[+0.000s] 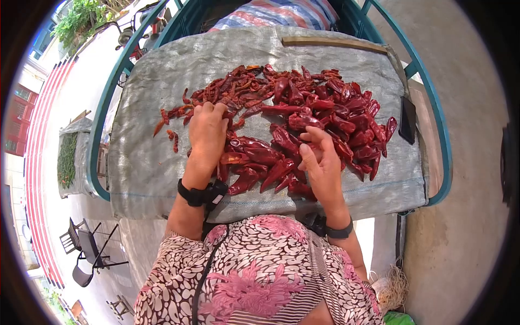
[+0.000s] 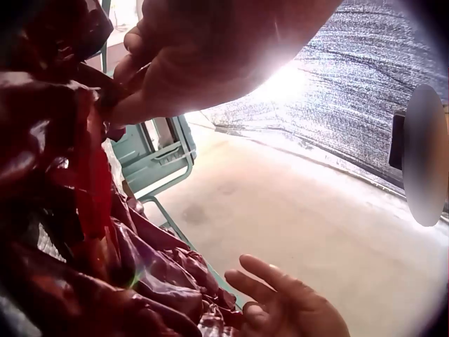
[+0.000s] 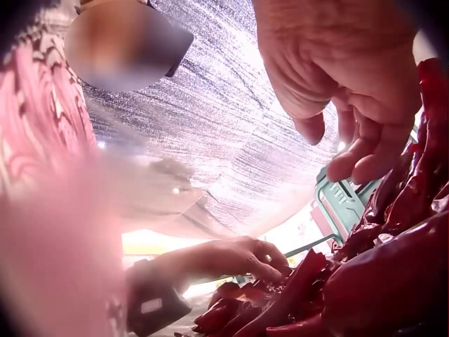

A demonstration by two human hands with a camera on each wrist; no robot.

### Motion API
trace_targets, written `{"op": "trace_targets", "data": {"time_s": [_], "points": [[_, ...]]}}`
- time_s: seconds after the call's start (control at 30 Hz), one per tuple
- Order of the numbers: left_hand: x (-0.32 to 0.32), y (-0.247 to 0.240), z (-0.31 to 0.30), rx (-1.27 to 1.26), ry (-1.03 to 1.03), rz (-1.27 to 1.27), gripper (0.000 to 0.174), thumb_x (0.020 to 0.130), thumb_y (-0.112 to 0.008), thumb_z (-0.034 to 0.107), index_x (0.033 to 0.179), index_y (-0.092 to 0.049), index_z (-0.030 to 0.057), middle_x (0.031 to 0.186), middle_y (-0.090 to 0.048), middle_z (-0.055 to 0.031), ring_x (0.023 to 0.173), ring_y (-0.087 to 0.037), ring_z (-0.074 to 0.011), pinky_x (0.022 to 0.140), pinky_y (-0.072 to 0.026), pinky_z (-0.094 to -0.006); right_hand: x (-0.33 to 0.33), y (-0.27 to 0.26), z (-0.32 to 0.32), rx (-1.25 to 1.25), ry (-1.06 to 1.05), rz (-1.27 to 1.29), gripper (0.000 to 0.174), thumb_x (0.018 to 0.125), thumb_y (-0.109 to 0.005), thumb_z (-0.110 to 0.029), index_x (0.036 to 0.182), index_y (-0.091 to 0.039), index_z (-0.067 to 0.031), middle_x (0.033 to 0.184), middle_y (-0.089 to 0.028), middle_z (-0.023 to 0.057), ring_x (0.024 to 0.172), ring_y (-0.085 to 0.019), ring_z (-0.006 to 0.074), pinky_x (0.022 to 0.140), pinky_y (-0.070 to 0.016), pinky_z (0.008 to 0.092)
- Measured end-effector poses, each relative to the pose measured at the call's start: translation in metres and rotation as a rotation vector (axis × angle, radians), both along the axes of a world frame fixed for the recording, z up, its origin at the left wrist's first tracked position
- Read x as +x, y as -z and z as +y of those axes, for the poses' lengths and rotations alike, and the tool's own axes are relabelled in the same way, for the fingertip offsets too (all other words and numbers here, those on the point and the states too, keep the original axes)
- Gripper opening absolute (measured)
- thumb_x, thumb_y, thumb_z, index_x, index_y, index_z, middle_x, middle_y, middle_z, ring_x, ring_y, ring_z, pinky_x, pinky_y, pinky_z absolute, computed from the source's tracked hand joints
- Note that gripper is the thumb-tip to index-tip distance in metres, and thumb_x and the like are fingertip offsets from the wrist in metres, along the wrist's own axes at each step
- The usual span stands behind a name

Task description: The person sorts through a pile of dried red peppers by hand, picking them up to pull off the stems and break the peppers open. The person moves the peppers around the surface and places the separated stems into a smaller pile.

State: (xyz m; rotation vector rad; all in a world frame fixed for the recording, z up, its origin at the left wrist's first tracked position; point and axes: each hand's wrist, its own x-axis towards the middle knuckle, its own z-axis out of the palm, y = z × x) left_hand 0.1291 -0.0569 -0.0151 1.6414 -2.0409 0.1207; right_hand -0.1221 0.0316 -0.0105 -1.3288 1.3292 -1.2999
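Big heap of dried red chili peppers (image 1: 303, 114) spread on a grey woven plastic sheet (image 1: 162, 70), which is draped over a teal metal cart frame (image 1: 440, 141). The heap covers the middle to right part of the sheet, w/ a few strays off to the left. A person in a pink-and-white floral shirt (image 1: 254, 276) leans over the near edge.

The left hand (image 1: 207, 132) is palm down on the left side of the heap, fingers curled down into the chilies. From the left wrist cam the fingers (image 2: 147, 56) look pinched on one of the dark red pods, so it's gripping, not loose.

The right hand (image 1: 322, 162) is over the near-right part of the heap, fingers apart & relaxed, nothing in it afaict. On the right wrist cam its fingers (image 3: 372, 140) are only slightly bent, right by the pods; can't tell if they actually touch.

There's a black band (image 1: 190, 196) on each wrist.

Other stuff:
- a flat black rectangular phone-like thing (image 1: 407, 120) lies on the right side of the sheet, just beside the heap
- a thin wooden slat (image 1: 333, 43) runs along the far edge
- a blue/red/white striped tarp (image 1: 276, 13) sits beyond that
- off to the left on the ground, a green pile (image 1: 66, 160) on another sheet
- black folding chairs (image 1: 86, 249) nearer the person
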Motion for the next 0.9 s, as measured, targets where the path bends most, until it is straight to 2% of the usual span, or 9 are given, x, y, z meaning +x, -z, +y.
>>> {"op": "trace_targets", "data": {"time_s": [0.13,0.23,0.33,0.43,0.5,0.6,0.73,0.77,0.9], "points": [[-0.017,-0.021,0.017,-0.055,0.164,0.303,0.018,0.086,-0.073,0.006,0.103,-0.066,0.0042,0.093,-0.063,-0.0103,0.082,-0.063,-0.0278,0.072,-0.0496,-0.0378,0.003,0.004,0.006,0.008,-0.042,0.172,0.044,0.096,-0.067,-0.016,0.136,-0.054,-0.0038,0.117,-0.066,0.0106,0.068,-0.057,0.0116,0.068,-0.0502,0.0280],[-0.034,-0.046,0.038,0.085,0.334,0.560,0.014,0.086,-0.073,0.003,0.097,-0.065,0.0033,0.091,-0.061,-0.0119,0.081,-0.064,-0.0288,0.069,-0.0499,-0.0377,0.005,-0.010,0.007,-0.008,-0.085,0.268,0.046,0.094,-0.069,-0.015,0.137,-0.054,-0.0045,0.120,-0.066,0.0107,0.068,-0.059,0.0130,0.069,-0.0509,0.0293],[-0.047,-0.050,0.051,0.141,0.421,0.689,0.013,0.088,-0.073,0.001,0.100,-0.067,0.0027,0.091,-0.063,-0.0106,0.077,-0.065,-0.0232,0.065,-0.0505,-0.0333,0.011,-0.020,0.009,0.026,-0.128,0.228,0.047,0.093,-0.071,-0.015,0.136,-0.055,-0.0047,0.121,-0.065,0.0122,0.069,-0.060,0.0157,0.071,-0.0520,0.0315],[-0.055,-0.043,0.059,0.312,0.450,0.895,0.009,0.094,-0.069,0.003,0.102,-0.066,0.0007,0.091,-0.062,-0.0087,0.072,-0.065,-0.0154,0.063,-0.0524,-0.0288,0.008,-0.008,0.010,-0.043,-0.196,0.347,0.046,0.094,-0.071,-0.016,0.135,-0.055,-0.0046,0.116,-0.067,0.0155,0.074,-0.065,0.0220,0.074,-0.0534,0.0331],[-0.058,-0.035,0.062,0.377,0.490,1.014,0.009,0.099,-0.064,0.005,0.106,-0.065,-0.0012,0.092,-0.062,-0.0065,0.071,-0.065,-0.0101,0.062,-0.0538,-0.0248,0.007,-0.001,0.010,0.025,-0.180,0.301,0.045,0.094,-0.071,-0.016,0.134,-0.056,-0.0043,0.111,-0.068,0.0172,0.080,-0.068,0.0257,0.076,-0.0539,0.0340],[-0.058,-0.024,0.060,0.439,0.477,1.170,0.011,0.102,-0.060,0.006,0.110,-0.064,-0.0011,0.093,-0.063,-0.0056,0.074,-0.067,-0.0099,0.063,-0.0548,-0.0238,0.005,-0.001,0.011,0.009,-0.154,0.316,0.037,0.095,-0.070,-0.014,0.129,-0.059,-0.0029,0.105,-0.070,0.0190,0.092,-0.071,0.0319,0.079,-0.0544,0.0355],[-0.048,-0.013,0.054,0.471,0.438,1.242,0.015,0.105,-0.054,0.006,0.113,-0.064,-0.0008,0.095,-0.066,-0.0058,0.074,-0.067,-0.0086,0.063,-0.0548,-0.0225,0.000,0.001,0.012,-0.042,-0.154,0.381,0.031,0.095,-0.069,-0.013,0.123,-0.063,-0.0013,0.106,-0.070,0.0192,0.093,-0.071,0.0334,0.080,-0.0546,0.0358],[-0.044,-0.015,0.054,0.504,0.414,1.214,0.019,0.104,-0.056,0.008,0.121,-0.062,-0.0005,0.095,-0.064,-0.0053,0.078,-0.067,-0.0113,0.068,-0.0547,-0.0239,0.000,0.001,0.011,-0.042,-0.151,0.394,0.030,0.094,-0.069,-0.013,0.122,-0.063,-0.0010,0.105,-0.070,0.0193,0.093,-0.071,0.0334,0.080,-0.0546,0.0358],[-0.020,-0.006,0.030,0.031,0.180,0.501,0.029,0.092,-0.065,0.004,0.121,-0.063,0.0008,0.103,-0.065,-0.0113,0.092,-0.064,-0.0245,0.081,-0.0535,-0.0350,0.001,-0.003,0.002,0.015,-0.129,0.423,0.029,0.094,-0.068,-0.010,0.121,-0.064,-0.0002,0.106,-0.070,0.0191,0.091,-0.071,0.0313,0.078,-0.0545,0.0356]]}}
